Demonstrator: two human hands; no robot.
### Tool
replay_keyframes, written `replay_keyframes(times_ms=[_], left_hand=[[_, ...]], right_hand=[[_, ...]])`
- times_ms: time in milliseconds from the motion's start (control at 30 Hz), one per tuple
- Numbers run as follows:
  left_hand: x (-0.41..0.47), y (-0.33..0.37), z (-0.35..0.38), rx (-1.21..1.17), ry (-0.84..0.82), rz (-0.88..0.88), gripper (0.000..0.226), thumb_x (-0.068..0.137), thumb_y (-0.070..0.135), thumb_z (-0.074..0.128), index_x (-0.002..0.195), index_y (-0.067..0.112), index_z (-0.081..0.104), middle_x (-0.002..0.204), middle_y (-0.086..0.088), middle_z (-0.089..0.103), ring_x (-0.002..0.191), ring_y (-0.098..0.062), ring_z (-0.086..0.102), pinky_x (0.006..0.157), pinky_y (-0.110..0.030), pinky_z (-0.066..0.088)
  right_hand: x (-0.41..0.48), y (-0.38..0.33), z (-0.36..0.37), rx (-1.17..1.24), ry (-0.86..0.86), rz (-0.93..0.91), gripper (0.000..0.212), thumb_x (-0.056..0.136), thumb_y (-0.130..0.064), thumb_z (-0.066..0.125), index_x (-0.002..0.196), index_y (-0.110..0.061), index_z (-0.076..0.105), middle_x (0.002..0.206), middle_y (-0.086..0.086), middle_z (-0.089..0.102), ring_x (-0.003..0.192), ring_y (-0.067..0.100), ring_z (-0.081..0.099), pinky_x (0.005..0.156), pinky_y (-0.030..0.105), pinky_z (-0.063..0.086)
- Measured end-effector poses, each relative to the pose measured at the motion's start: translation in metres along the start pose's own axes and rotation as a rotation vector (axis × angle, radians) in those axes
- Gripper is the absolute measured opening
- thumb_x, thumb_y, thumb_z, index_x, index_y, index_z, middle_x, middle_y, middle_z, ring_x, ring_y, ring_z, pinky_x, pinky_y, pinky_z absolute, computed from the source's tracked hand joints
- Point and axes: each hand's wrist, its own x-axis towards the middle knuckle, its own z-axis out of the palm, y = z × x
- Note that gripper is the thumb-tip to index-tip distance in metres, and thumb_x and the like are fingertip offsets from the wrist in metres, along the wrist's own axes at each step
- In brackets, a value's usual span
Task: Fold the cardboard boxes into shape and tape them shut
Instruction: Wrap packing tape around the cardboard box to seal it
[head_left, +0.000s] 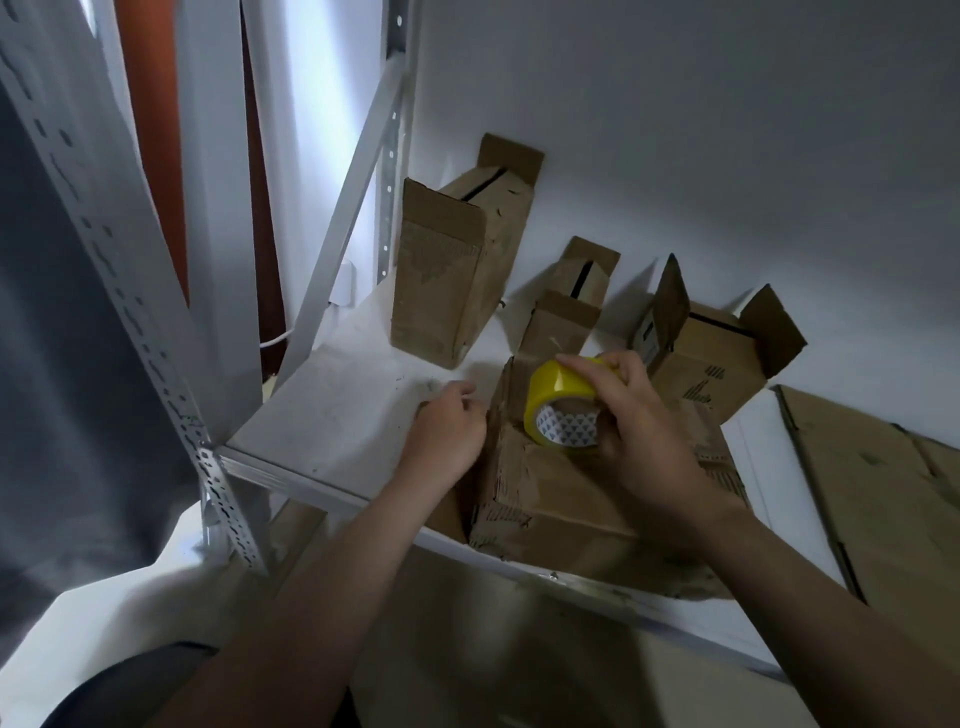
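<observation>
A worn brown cardboard box (550, 499) lies on the white shelf (332, 415) right in front of me, its torn top layers showing. My right hand (639, 431) grips a yellow tape roll (558, 410) and holds it down on the box's top. My left hand (447, 426) rests against the box's left edge, fingers curled at the side; whether it pinches the tape end is hidden.
Three more boxes with open flaps stand against the wall: a tall one (452, 270), a narrow one (571, 301) and a wider one (711, 353). Flat cardboard sheets (872, 483) lie at the right. A perforated metal upright (156, 338) rises at the left.
</observation>
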Motion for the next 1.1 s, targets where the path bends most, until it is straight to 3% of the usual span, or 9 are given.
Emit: replay_keyframes(times_ms=[100, 200, 267, 367, 500, 600, 767, 867, 1100], left_hand=[[-0.010, 0.013, 0.006, -0.086, -0.292, 0.158, 0.064, 0.091, 0.059, 0.053, 0.149, 0.048, 0.027, 0.150, 0.020, 0.041, 0.136, -0.008, 0.042, 0.099, -0.030, 0.036], [-0.015, 0.014, 0.006, 0.060, -0.455, 0.219, 0.088, 0.085, 0.058, 0.066, 0.142, 0.073, 0.000, 0.163, 0.018, 0.023, 0.145, -0.009, 0.030, 0.116, -0.047, 0.033], [-0.015, 0.014, 0.009, 0.050, -0.489, 0.189, 0.092, 0.096, 0.042, 0.063, 0.141, 0.073, -0.012, 0.163, 0.017, 0.025, 0.148, -0.012, 0.029, 0.119, -0.049, 0.031], [-0.019, 0.014, 0.021, 0.020, -0.396, 0.080, 0.091, 0.101, 0.034, 0.057, 0.154, 0.050, -0.015, 0.165, 0.012, 0.026, 0.146, -0.014, 0.034, 0.116, -0.039, 0.033], [-0.025, 0.014, 0.032, 0.025, -0.285, 0.093, 0.089, 0.096, 0.039, 0.065, 0.159, 0.044, 0.001, 0.156, 0.015, 0.039, 0.136, -0.009, 0.043, 0.108, -0.032, 0.039], [-0.025, 0.014, 0.029, -0.014, -0.274, 0.057, 0.067, 0.093, 0.037, 0.069, 0.152, 0.032, 0.037, 0.138, 0.016, 0.057, 0.126, -0.009, 0.054, 0.107, -0.037, 0.045], [-0.025, 0.018, 0.026, -0.029, -0.328, 0.099, 0.025, 0.098, 0.026, 0.064, 0.120, 0.036, 0.066, 0.115, 0.012, 0.072, 0.103, 0.003, 0.065, 0.081, -0.009, 0.050], [-0.025, 0.021, 0.026, -0.019, -0.331, 0.038, 0.012, 0.099, 0.029, 0.062, 0.105, 0.037, 0.070, 0.100, 0.012, 0.075, 0.089, 0.006, 0.068, 0.068, -0.006, 0.049], [-0.026, 0.016, 0.035, -0.180, -0.253, -0.143, 0.006, 0.096, 0.032, 0.067, 0.101, 0.029, 0.069, 0.085, 0.012, 0.077, 0.074, -0.002, 0.073, 0.056, -0.014, 0.054]], right_hand=[[-0.002, 0.010, 0.001, 0.151, 0.011, -0.048, 0.077, 0.089, 0.009, 0.056, 0.146, -0.041, 0.041, 0.131, -0.001, 0.040, 0.119, 0.018, 0.047, 0.100, 0.046, 0.050], [-0.005, 0.021, 0.002, 0.344, 0.037, -0.067, 0.065, 0.095, 0.007, 0.054, 0.145, -0.033, 0.047, 0.125, -0.001, 0.050, 0.121, 0.015, 0.050, 0.100, 0.049, 0.049], [-0.004, 0.026, 0.002, 0.419, 0.041, -0.064, 0.061, 0.096, 0.002, 0.058, 0.146, -0.031, 0.047, 0.127, -0.005, 0.053, 0.123, 0.013, 0.051, 0.100, 0.049, 0.049], [-0.004, 0.032, 0.005, 0.434, 0.039, -0.092, 0.063, 0.096, -0.004, 0.062, 0.147, -0.037, 0.044, 0.126, -0.015, 0.051, 0.120, 0.009, 0.052, 0.099, 0.044, 0.050], [-0.004, 0.043, 0.008, 0.437, 0.041, -0.127, 0.063, 0.097, -0.010, 0.064, 0.150, -0.038, 0.043, 0.123, -0.007, 0.053, 0.115, 0.014, 0.053, 0.094, 0.043, 0.050], [-0.003, 0.046, 0.008, 0.428, 0.025, -0.145, 0.065, 0.097, -0.010, 0.064, 0.150, -0.039, 0.042, 0.118, -0.003, 0.053, 0.111, 0.015, 0.053, 0.092, 0.042, 0.049], [0.006, 0.049, -0.012, 0.358, -0.085, -0.215, 0.065, 0.098, -0.006, 0.061, 0.150, -0.039, 0.040, 0.119, 0.002, 0.048, 0.113, 0.013, 0.049, 0.093, 0.033, 0.049], [0.013, 0.048, -0.026, 0.261, -0.166, -0.216, 0.069, 0.098, -0.003, 0.058, 0.152, -0.041, 0.038, 0.116, -0.003, 0.043, 0.107, 0.014, 0.047, 0.090, 0.034, 0.049], [0.005, 0.049, -0.029, 0.177, -0.190, -0.204, 0.073, 0.096, -0.006, 0.059, 0.152, -0.046, 0.035, 0.110, -0.004, 0.039, 0.099, 0.011, 0.043, 0.082, 0.028, 0.046]])
